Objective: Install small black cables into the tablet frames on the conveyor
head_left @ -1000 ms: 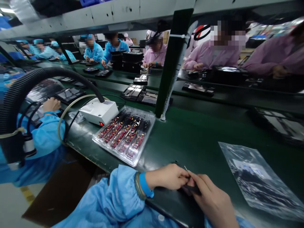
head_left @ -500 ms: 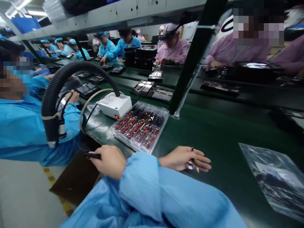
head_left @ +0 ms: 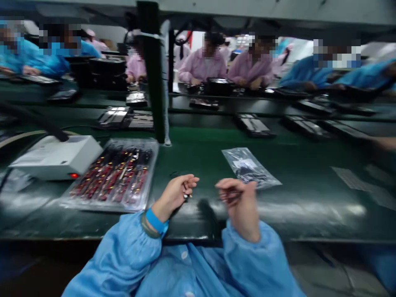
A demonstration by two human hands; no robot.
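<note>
My left hand [head_left: 175, 193], with a blue band at the wrist, is above the bench with its fingers curled together. A small dark part with a white end [head_left: 186, 198] shows under these fingers; its kind is unclear. To its right, my right hand [head_left: 244, 208] is raised with its fingers bent in toward the palm, blurred by motion. What it holds, if anything, I cannot make out. The hands are apart. Behind my right hand lies a clear plastic bag [head_left: 247, 165] with dark contents. Left of my left hand is a clear tray [head_left: 150, 177] of small red, black and yellow parts.
A white box [head_left: 58, 154] with a lit red switch and a dark hose stands at the left. A green post [head_left: 153, 74] rises behind the tray. Flat dark units [head_left: 253, 125] lie along the line at the back. Several people in blue and pink work across it.
My view has swung right. My arms were crossed, with my right hand at the left gripping a black stick-like thing; they are now uncrossed. My left hand's fingers have curled in.
</note>
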